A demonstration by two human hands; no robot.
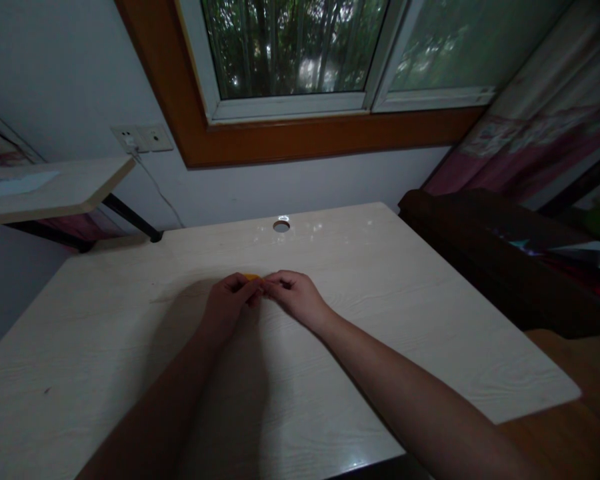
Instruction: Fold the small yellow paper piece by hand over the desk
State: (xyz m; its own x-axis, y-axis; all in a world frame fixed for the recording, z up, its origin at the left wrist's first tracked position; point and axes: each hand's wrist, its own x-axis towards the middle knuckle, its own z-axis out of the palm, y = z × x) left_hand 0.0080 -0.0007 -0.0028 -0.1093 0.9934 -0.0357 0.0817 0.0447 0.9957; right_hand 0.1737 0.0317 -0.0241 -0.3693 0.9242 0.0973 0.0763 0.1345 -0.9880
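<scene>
A small orange-yellow piece [251, 277] shows between my fingertips, mostly covered by them, so its kind does not show. My left hand [231, 297] pinches it from the left, thumb and fingers pressed together. From the right, my right hand [293, 291] has its thumb and forefinger closed at the piece's other end. The fingertips of both hands meet just over the middle of the pale wood-grain table [390, 300].
A round cable hole [281, 227] lies beyond my hands near the table's back edge. At the left a raised shelf [80, 190] stands on black legs. A white cable [157, 187] hangs from the wall socket [143, 138]. Dark furniture [480, 253] stands to the right.
</scene>
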